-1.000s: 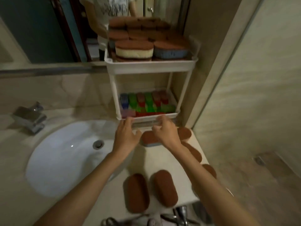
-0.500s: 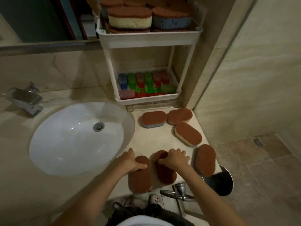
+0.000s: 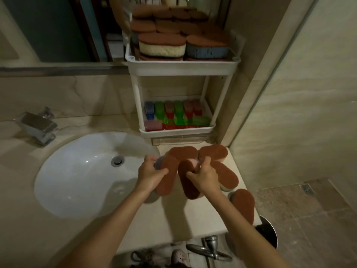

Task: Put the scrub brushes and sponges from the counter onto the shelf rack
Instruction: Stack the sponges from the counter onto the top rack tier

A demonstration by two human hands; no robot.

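above the counter (image 3: pixel 164 225), right of the sink (image 3: pixel 77 171), the left hand (image 3: pixel 149 176) curls round a brown-topped sponge (image 3: pixel 167 175) with a grey base. the right hand (image 3: pixel 205 177) grips a pink-based sponge (image 3: pixel 188 178). both sponges are tilted up, likely for carrying to the shelf rack (image 3: pixel 181 67). four more oval sponges (image 3: pixel 226 176) lie flat on the counter behind and to the right.

Walls (image 3: pixel 309 93): beige marbled tiles
Floor (image 3: pixel 313 225): brown stone tiles, small drain (image 3: pixel 307 188)
Basin (image 3: pixel 77 180): white, oval, chrome tap (image 3: pixel 38 125) behind
Mirror (image 3: pixel 48 26): above basin
Light: dim
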